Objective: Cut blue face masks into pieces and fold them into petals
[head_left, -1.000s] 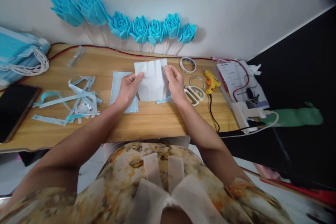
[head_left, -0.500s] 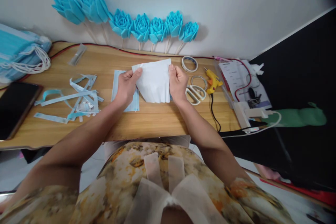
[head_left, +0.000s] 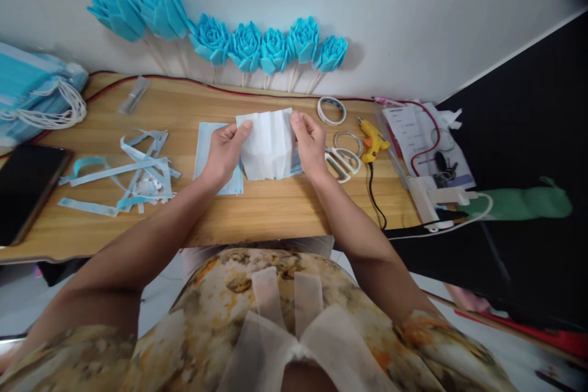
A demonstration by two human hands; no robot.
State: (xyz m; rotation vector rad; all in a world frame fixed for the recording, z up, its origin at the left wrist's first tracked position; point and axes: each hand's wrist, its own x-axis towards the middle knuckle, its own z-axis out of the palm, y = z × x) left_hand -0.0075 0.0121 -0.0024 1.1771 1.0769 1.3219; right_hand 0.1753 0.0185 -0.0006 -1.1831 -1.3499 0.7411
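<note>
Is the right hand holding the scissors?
No, the right hand pinches the white sheet, while the scissors lie on the table.

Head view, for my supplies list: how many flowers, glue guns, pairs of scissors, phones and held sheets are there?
Blue flowers: 7
Yellow glue gun: 1
Scissors: 1
Phone: 1
Held white sheet: 1
Total: 11

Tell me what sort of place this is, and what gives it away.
Probably a craft corner, perhaps in a home: blue flowers on sticks lean against the wall, and scissors and a yellow glue gun lie on the wooden table.
</note>
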